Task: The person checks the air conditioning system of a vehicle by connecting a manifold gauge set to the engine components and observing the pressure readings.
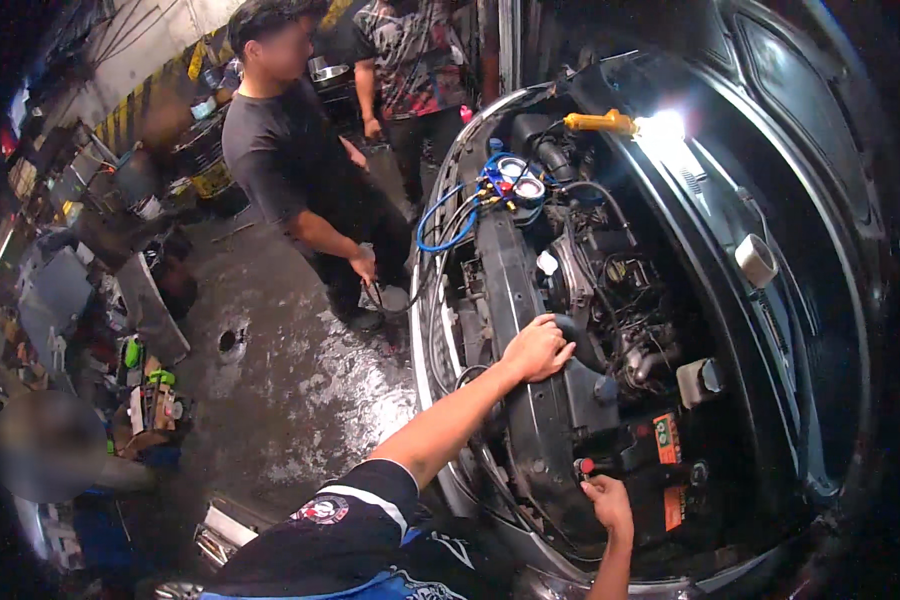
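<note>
My left hand (538, 349) leans on the long black panel (511, 285) across the front of a car's engine bay. Its fingers are apart and slightly bent, near a rounded black part. Lower down, my right hand (610, 500) is closed, with thumb and fingertips on a small part with a round red top (584, 466); its exact kind is too small to make out. This part stands near the black panel's inner edge, beside the battery area with orange labels (664, 438). A gauge manifold (515, 178) with two dials and blue hoses lies beyond my left hand.
A yellow-handled work lamp (600, 123) shines near the windshield base. A tape roll (757, 261) and a pale reservoir (699, 382) sit on the right. A co-worker (280, 160) in dark clothes stands beside the car's front; another person (415, 70) stands behind. Clutter lines the left.
</note>
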Demonstrator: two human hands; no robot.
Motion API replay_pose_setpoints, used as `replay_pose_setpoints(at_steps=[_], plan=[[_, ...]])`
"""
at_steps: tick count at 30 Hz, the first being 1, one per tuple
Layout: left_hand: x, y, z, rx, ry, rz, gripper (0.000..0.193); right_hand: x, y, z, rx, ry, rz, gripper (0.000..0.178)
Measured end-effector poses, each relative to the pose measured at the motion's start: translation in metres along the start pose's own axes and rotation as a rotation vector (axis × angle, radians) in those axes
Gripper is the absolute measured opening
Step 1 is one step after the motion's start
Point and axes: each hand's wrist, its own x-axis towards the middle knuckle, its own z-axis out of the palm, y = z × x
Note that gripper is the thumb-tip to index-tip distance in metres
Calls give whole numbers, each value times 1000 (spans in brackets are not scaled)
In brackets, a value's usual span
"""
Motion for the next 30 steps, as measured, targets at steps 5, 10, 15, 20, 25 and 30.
replay_pose_setpoints(at_steps=[5,10,15,20,25,30], plan=[[1,0,0,10,-12,3,41,1,1,-1,-109,-11,-24,39],[0,1,1,3,71,33,42,0,-19,5,47,8,-25,43],[1,1,3,59,23,-8,44,-2,-52,17,26,272,-147,39],[1,4,3,89,71,14,44,-7,-61,24,-48,440,-277,34],[3,4,1,115,-58,-29,45,-74,-25,-20,-140,923,-239,29],[4,-1,5,66,37,57,43,-191,72,-87,-689,1239,347,41]])
